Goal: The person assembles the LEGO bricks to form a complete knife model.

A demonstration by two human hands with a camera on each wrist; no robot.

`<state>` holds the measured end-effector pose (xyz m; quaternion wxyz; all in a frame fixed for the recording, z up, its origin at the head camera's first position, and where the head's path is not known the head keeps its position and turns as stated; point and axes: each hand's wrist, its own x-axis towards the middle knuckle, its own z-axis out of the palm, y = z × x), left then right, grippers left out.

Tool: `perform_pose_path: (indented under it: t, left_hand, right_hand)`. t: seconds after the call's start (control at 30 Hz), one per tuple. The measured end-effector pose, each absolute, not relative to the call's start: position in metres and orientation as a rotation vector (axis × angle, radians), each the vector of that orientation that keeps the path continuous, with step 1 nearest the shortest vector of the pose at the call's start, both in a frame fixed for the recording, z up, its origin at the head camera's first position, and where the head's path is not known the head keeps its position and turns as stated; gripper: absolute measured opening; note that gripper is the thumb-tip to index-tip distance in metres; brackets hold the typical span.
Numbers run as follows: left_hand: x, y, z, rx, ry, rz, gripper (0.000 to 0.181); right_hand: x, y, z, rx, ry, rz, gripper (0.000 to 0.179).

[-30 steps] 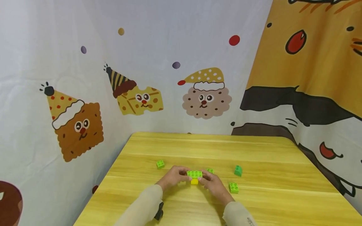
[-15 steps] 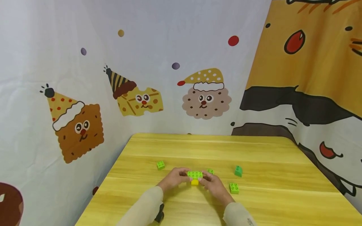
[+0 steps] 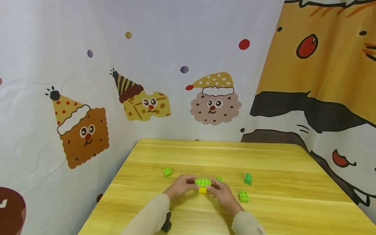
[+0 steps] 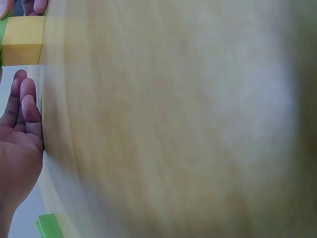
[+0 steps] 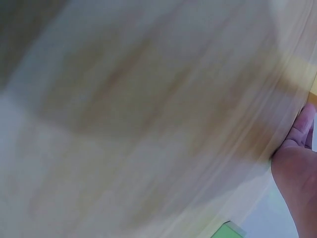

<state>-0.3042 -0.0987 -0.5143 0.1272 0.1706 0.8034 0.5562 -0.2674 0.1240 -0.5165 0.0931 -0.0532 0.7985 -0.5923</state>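
Note:
A lime-green building brick (image 3: 203, 181) with two rows of studs sits on top of a smaller yellow brick (image 3: 202, 190), in front of me in the head view. My left hand (image 3: 182, 186) holds the lime-green brick at its left end. At the opposite end my right hand (image 3: 222, 192) grips it between thumb and fingers. The yellow brick (image 4: 22, 40) also shows at the upper left of the left wrist view, below the green one. Just a sliver of the yellow brick (image 5: 313, 98) enters the right wrist view.
On the wooden table (image 3: 282, 166) lie a small lime brick (image 3: 167, 172) to the left and another lime brick (image 3: 243, 196) to the right. A darker green sloped brick (image 3: 248, 179) is farther back. Behind my right hand, one lime brick (image 3: 219, 179) is partly hidden.
Both hands keep their hold on the stacked bricks, with almost no movement. The head view has shifted very slightly.

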Motion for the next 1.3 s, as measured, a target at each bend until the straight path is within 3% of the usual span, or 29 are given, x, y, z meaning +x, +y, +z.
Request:
perform_pose_path:
  t: [0.77, 1.3]
  left_hand:
    - [-0.306, -0.097, -0.518, 0.458, 2.304, 1.692, 0.029]
    - [-0.303, -0.095, -0.512, 0.505, 2.291, 1.68, 0.03]
  right_hand:
    - [-0.265, 0.126, -0.515, -0.132, 2.392, -1.753, 0.068]
    - [-0.27, 0.159, -0.483, -0.072, 2.454, -1.846, 0.049]
